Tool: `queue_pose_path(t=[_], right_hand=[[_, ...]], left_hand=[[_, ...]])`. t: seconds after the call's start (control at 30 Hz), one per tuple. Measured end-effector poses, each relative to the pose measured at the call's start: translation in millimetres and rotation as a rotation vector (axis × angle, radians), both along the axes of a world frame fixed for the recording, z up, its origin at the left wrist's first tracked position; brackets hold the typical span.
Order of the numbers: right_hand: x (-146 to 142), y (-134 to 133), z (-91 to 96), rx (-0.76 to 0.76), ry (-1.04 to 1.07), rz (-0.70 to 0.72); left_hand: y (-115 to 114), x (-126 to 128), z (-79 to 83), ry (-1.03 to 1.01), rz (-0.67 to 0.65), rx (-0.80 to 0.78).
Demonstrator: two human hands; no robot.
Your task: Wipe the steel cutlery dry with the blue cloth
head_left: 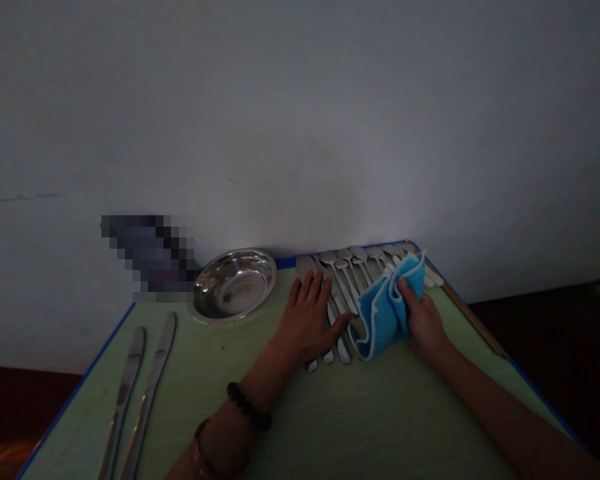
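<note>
From where I stand, the steel bowl (235, 283) sits at the back of the green desk (380, 413), by the wall (330, 133). Just right of the bowl, the person's left hand (307, 323) is laid palm down over a row of knives (341, 343), fingers extended and thumb stuck out sideways, gripping nothing that I can see. A string of dark beads (249, 407) circles that wrist. Further right of the bowl, the right hand (425, 323) is closed on a bunched blue cloth (393, 307) with a pale edging, the thumb pressed on top. The cloth overlaps some of the spoons (347, 293) lined up to the right of the bowl, and beyond it, farthest from the bowl, long brown sticks (473, 323) lie along the desk's edge. Two more knives (150, 393) rest side by side, left of the bowl and nearer the person.
</note>
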State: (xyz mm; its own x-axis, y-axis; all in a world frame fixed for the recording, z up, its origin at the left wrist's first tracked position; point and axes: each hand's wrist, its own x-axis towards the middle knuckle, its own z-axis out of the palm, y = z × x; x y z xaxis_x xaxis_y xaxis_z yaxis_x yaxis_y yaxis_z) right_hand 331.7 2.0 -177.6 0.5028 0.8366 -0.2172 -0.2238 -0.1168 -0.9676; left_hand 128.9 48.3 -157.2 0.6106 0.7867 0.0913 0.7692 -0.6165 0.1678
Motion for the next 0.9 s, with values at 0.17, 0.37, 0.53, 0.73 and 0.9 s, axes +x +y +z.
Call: queue_pose_path(t=[0.17,0.37,0.53,0.73,0.9], right_hand=[[-0.6,1.5,0.8,-0.027,-0.011,-0.02],[0.4,1.5,9.6,-0.029,0.007,-0.074],[-22.3,-2.3,37.7,0.002,0.227,0.0],[-79.7,1.6,64.4,-0.022,0.543,0.193],[-120.5,22.0,72.8,0.046,0.574,0.331]], left_hand=[[3.5,-2.7,-2.4,0.002,-0.004,0.0],[1.8,-5.8,0.3,-0.058,-0.041,0.006],[-18.2,-32.2,40.5,-0.194,-0.06,0.01],[-41.5,-106.6,106.2,-0.111,0.037,-0.068],[-24.8,-187.5,116.2,0.197,0.486,-0.249]])
